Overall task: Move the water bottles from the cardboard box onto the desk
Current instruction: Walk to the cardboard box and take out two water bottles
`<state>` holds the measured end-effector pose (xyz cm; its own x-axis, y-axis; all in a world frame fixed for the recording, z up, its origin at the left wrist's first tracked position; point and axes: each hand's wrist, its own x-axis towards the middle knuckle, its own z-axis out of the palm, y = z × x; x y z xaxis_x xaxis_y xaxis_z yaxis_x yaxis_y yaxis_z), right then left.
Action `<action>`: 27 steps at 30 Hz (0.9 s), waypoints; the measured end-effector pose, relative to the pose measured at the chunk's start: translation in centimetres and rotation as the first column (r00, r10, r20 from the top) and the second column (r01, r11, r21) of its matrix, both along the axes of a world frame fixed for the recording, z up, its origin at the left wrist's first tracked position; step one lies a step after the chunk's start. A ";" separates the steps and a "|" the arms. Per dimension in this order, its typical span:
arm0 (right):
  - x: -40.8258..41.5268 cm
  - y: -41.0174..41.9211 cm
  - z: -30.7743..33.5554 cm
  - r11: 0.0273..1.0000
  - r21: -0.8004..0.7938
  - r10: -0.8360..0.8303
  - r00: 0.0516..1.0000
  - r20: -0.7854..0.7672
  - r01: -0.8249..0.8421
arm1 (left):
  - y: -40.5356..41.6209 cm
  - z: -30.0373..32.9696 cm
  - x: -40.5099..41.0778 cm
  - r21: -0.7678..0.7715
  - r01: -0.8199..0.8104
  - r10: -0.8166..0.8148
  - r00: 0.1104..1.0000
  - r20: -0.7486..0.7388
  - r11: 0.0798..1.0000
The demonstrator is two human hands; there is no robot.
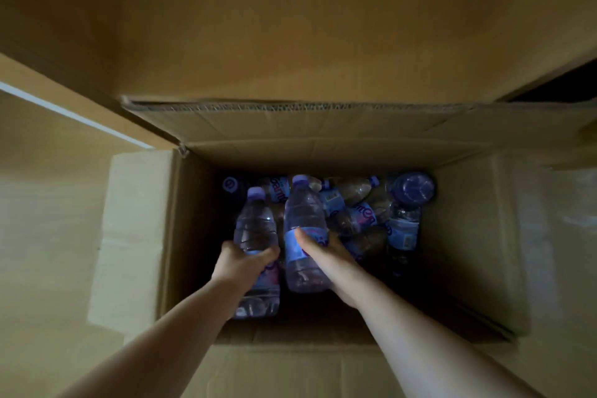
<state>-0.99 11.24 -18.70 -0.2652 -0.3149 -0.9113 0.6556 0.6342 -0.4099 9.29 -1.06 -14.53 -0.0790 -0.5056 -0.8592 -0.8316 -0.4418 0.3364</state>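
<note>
Forearms are stretched down into the open box (181,236). One bottle (256,229) is gripped by the left hand (240,263), fingers curled round it; another bottle (303,220) is clasped by the right hand (323,252). More bottles (403,226) are heaped beyond, inside the box.

Left grip (240,260) and right grip (323,250) both curled, arms outstretched.

I read this as a dim indoor room, type unclear: wood-tone panels (290,19) behind, pale floor (42,236), open box (468,236) of bottles (355,210).
</note>
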 end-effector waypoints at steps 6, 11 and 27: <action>-1.3 -1.3 9.4 0.992 -0.069 0.103 0.994 0.032 -0.101 | -1.3 8.2 1.1 -0.016 -0.043 0.042 0.995 -0.093 0.999; -1.0 -2.5 18.1 0.937 -0.087 0.332 0.940 -0.077 -0.338 | -1.1 16.8 2.7 -0.028 -0.191 0.179 0.955 -0.238 0.981; 14.6 -11.5 45.1 0.675 -0.145 0.474 0.576 -0.666 -0.723 | -2.5 43.1 18.8 -0.513 -0.488 0.367 0.872 -0.324 0.706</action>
